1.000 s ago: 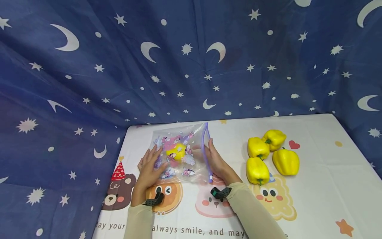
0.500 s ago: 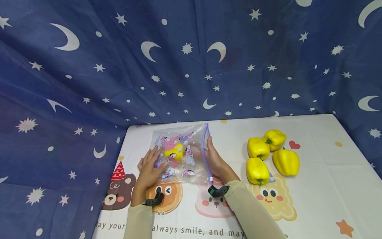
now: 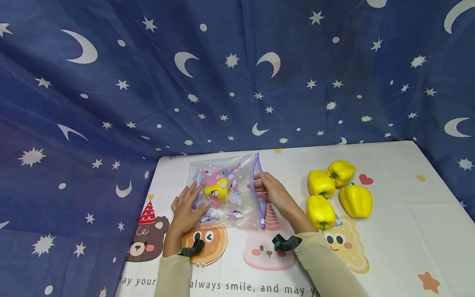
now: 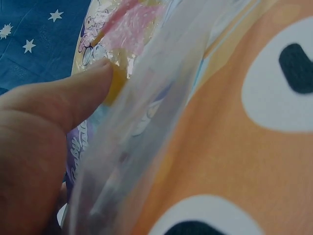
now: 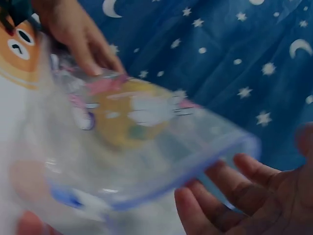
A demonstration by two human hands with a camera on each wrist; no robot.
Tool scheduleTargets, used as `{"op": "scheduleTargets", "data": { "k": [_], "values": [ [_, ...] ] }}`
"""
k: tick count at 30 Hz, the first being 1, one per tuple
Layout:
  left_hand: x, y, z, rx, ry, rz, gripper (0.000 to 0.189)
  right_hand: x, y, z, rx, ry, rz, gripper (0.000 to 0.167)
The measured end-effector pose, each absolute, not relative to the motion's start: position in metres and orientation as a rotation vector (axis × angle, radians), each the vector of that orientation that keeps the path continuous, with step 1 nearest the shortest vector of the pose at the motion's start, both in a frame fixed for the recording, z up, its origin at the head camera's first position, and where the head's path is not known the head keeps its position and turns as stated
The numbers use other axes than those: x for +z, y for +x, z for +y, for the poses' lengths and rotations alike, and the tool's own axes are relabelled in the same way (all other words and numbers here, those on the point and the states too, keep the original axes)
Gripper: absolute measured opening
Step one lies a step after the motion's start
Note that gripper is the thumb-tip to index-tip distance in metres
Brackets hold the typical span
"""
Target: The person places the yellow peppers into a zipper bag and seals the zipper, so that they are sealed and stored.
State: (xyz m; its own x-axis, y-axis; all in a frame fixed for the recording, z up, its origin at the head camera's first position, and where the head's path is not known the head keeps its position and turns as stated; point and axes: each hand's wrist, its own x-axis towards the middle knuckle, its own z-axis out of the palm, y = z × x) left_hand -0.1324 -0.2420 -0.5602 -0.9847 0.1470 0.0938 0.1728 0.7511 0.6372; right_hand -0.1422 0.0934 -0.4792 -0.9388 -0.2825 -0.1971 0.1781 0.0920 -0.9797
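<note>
Right hand [image 3: 274,192] had pulled back to the mouth [image 3: 258,206] of the printed slider bag [image 3: 243,206], gripping nothing; left hand [image 3: 187,206] rested spread over the other end. One yellow bell pepper [image 3: 219,189] sat inside, apparently let go; four peppers [image 3: 355,202] were on the table [image 3: 400,185].

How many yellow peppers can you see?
5. Four sit together on the table: far-left pepper, near-left pepper, far-right pepper and near-right pepper. The fifth pepper shows through the clear bag, partly hidden by its printed pictures.
</note>
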Motion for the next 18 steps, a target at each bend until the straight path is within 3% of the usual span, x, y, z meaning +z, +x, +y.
{"op": "scheduleTargets", "data": {
  "k": [3, 8, 18],
  "values": [
    [-0.560, -0.132, -0.241, -1.046, -0.257, -2.918, 0.072, -0.465, -0.138, 0.105, -1.813, -0.168, 2.209, 0.047],
    [-0.559, -0.132, -0.241, -1.034, -0.256, -2.943, 0.072, -0.448, -0.133, 0.134, -1.627, -0.269, 2.510, 0.041],
    [-0.558, -0.132, -0.242, -0.985, -0.267, -2.967, 0.071, -0.441, -0.129, 0.198, -1.181, -0.129, 2.942, 0.055]
  ]
}}
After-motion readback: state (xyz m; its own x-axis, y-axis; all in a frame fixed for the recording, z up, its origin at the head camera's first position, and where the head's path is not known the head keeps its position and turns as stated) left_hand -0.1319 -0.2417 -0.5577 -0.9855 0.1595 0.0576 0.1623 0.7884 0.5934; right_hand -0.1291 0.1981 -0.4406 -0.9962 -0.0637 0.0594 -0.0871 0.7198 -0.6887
